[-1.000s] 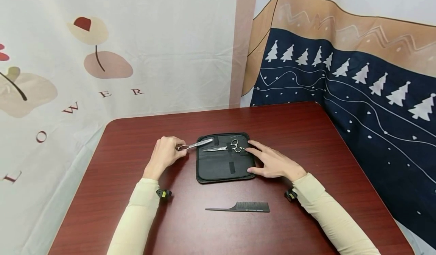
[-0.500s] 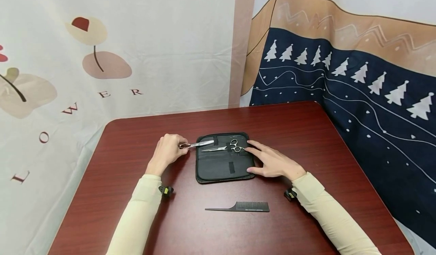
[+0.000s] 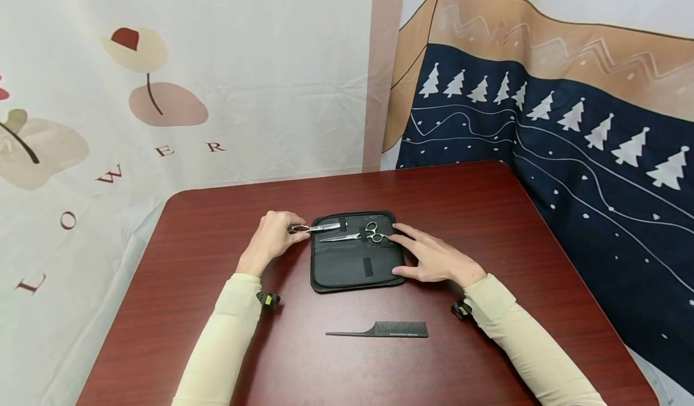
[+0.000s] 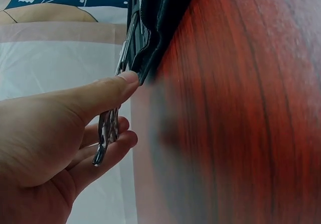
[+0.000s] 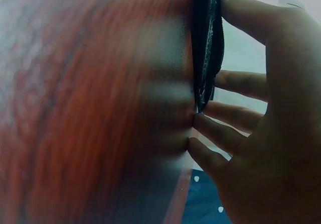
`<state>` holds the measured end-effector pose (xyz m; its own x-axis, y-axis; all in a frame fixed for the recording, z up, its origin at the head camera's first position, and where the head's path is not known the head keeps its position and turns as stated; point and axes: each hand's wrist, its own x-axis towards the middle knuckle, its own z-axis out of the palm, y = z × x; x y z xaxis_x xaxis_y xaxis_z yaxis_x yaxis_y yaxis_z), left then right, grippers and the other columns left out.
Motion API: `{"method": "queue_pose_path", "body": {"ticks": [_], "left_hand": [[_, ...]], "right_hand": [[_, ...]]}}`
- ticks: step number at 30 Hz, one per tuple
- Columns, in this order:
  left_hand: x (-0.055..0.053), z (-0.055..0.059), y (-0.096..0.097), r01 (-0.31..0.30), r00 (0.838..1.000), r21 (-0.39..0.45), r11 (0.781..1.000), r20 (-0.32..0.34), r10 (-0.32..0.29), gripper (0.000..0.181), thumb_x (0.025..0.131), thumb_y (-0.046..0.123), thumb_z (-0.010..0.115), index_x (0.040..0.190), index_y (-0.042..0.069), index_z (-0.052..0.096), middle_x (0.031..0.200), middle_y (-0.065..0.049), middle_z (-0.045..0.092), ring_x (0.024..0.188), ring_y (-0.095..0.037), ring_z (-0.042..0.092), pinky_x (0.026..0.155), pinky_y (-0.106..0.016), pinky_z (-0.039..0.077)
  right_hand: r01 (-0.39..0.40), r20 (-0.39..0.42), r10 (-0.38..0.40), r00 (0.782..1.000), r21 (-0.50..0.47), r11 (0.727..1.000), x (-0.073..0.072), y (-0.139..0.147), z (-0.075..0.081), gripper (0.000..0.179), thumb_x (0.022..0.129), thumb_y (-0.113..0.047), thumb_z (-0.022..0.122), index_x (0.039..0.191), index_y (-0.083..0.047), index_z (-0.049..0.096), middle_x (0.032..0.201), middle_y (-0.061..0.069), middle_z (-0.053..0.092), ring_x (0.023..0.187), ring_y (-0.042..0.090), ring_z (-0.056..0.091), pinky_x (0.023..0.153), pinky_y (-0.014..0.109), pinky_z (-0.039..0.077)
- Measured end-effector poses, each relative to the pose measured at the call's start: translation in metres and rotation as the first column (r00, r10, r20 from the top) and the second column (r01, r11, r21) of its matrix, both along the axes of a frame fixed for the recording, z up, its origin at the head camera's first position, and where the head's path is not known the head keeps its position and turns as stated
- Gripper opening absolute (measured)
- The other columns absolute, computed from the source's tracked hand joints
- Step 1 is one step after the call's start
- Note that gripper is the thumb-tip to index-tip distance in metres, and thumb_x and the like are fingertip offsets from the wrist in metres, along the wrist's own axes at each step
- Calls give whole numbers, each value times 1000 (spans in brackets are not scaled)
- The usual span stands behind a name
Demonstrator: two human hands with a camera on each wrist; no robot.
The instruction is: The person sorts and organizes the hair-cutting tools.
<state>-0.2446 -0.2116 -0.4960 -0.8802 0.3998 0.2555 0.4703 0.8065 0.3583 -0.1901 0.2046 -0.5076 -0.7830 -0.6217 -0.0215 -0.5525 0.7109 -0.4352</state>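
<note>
A black zip case (image 3: 347, 267) lies spread flat on the table. My left hand (image 3: 272, 237) pinches the handles of a pair of hair scissors (image 3: 324, 227) at the case's upper left. Their blades point right, and the tip shows at the upper dark strap (image 3: 343, 222). In the left wrist view the thumb presses near the case edge, with the scissors handle (image 4: 108, 133) against the fingers. A second pair of scissors (image 3: 347, 237) lies in the case, crossing another strap. My right hand (image 3: 436, 258) rests on the case's right edge with fingers spread.
A black tail comb (image 3: 398, 329) lies on the reddish-brown table (image 3: 282, 358) nearer to me than the case. A white printed cloth (image 3: 271, 62) hangs behind the table, and a dark blue tree-patterned cloth (image 3: 569, 171) hangs at the right.
My left hand has moved slightly right and away from me, carrying the scissors further over the case until their tip reaches the strap. The right hand has stayed in place.
</note>
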Motion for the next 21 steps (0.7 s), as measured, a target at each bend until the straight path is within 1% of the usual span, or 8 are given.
{"method": "queue_pose_path", "body": {"ticks": [4,5,6,7,11,14,20,21], "left_hand": [[-9,-17,-3,2,1000,48,999,-25,-1,29,91,30,97,109,8,90,109,-12,85,100,-34,82,88,-58,66],[-10,-19,-3,-3,1000,60,998,-24,4,30,91,30,96,109,7,90,110,-13,84,100,-34,81,88,-58,66],[-7,-15,-1,-6,1000,73,997,-8,7,30,92,28,96,110,6,90,112,-14,83,101,-37,81,88,-59,66],[-11,-22,-5,5,1000,100,995,-7,-4,32,95,34,94,113,7,90,114,-12,82,102,-32,81,90,-53,67],[-5,-11,2,-6,999,113,994,41,1,31,96,25,92,118,2,88,117,-17,80,106,-37,80,93,-55,67],[-8,-15,4,-18,998,101,995,56,13,31,95,21,93,117,1,87,117,-20,80,106,-40,78,92,-57,66],[-47,-73,-19,-32,998,71,997,53,28,34,95,40,94,119,16,89,121,-7,80,103,-26,78,89,-47,66],[-50,-75,-20,-30,998,65,997,60,26,34,95,42,93,119,18,89,121,-6,80,103,-25,78,89,-48,66]], "right_hand": [[0,-5,0,1000,-1,1000,-1,0,-1,76,102,-49,80,164,-11,58,181,15,41,164,39,49,132,59,46],[0,-6,0,1000,-1,1000,-1,-1,-1,76,102,-49,80,164,-11,58,181,15,41,164,39,49,132,59,46],[0,-7,0,1000,-1,1000,-1,-1,-1,76,102,-49,80,164,-11,58,181,15,41,164,40,49,131,60,46],[0,-7,0,1000,-1,1000,-1,-1,-1,76,102,-49,81,164,-11,58,181,16,41,164,40,49,131,60,46],[0,-10,0,1000,-1,1000,-1,-1,-1,76,101,-49,81,164,-10,58,181,16,42,164,40,49,131,60,47],[0,-10,0,1000,0,1000,-1,-1,-1,77,101,-48,81,164,-10,59,181,16,42,164,40,49,131,60,46],[-2,-9,2,1000,-1,1000,-2,-1,-1,78,101,-48,82,164,-10,58,181,16,42,164,40,49,131,60,46],[-2,-8,2,1000,0,1000,-2,-1,-1,78,101,-48,82,164,-10,58,181,16,42,164,41,49,131,60,46]]}}
